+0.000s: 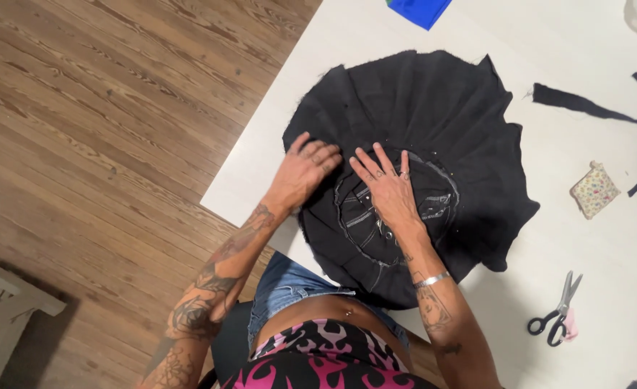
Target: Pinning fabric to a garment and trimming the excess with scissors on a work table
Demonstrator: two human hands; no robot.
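Your left hand (pixel 310 167) is lying flat, palm down and fingers spread, on the left part of a round piece of black fabric (pixel 434 101). It is pressing on the cloth, not gripping anything. Your right hand (pixel 387 189) is resting just beside it, also open and flat, fingers fanning toward the far side; it is covering the circular waistband (pixel 434 209) sewn into the middle of the fabric. A silver bracelet (pixel 431 280) is circling your right wrist.

The black fabric is spreading out in soft pleats across the near left corner of a white table (pixel 376 32), its near edge hanging slightly over the table's rim toward your lap. You are sitting close against that corner, with the wooden floor (pixel 95 130) stretching away to the left.

Nothing is lying between your hands and the cloth. The other things are sitting well apart, to the right. A pair of scissors (pixel 555 317) with black handles is lying closed on the table, near and to the right, with a small pink item just beside the handles. A small floral pincushion (pixel 594 189) is resting farther right, near the fabric's right edge. Long black fabric strips (pixel 585 106) are trailing across the far right of the table. A blue scrap (pixel 419 10) is showing at the far edge. A white furniture leg (pixel 5 306) is standing on the floor at the near left.
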